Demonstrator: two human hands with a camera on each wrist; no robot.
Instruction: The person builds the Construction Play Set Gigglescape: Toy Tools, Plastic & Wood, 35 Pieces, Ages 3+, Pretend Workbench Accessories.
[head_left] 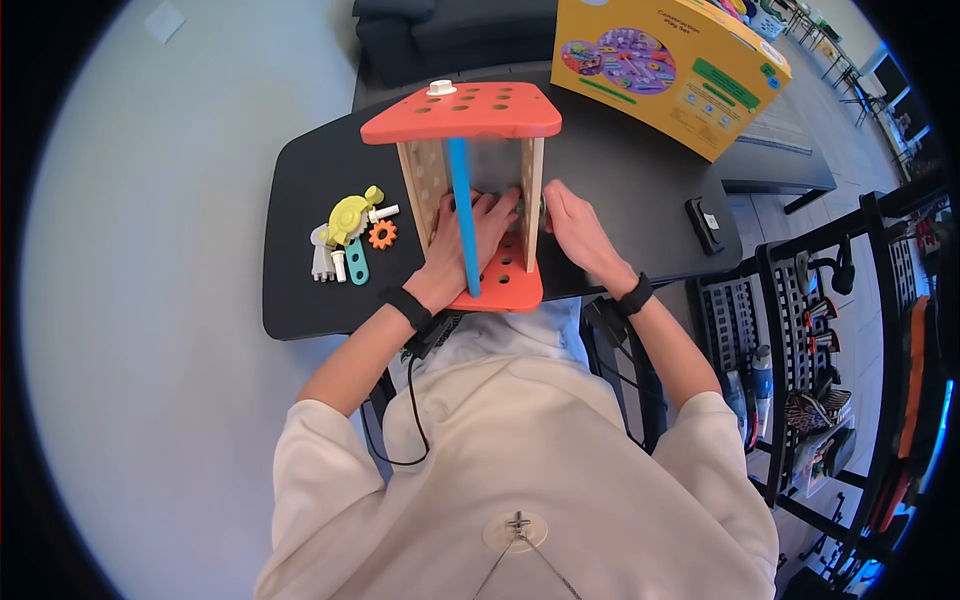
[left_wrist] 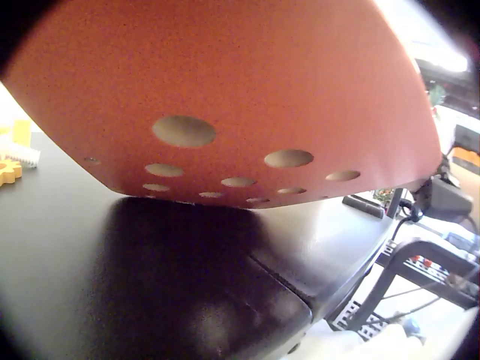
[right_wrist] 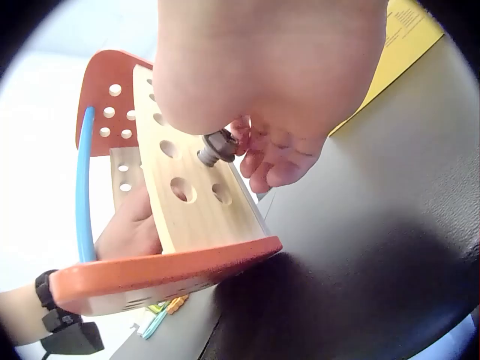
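The toy frame (head_left: 463,195) stood assembled at the table's (head_left: 640,225) near edge; the grey bolt (right_wrist: 218,147), pinched by the right hand (head_left: 580,230), remained unseated in its right panel (head_left: 533,190); the left hand (head_left: 488,228) was inside, grip unclear.

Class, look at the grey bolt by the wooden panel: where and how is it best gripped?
The grey bolt is probably best pinched by its wide head, coming from the person's right: the head stands out beyond the outer face of the wooden panel, while the narrower shank points towards it. The right hand is on that side.
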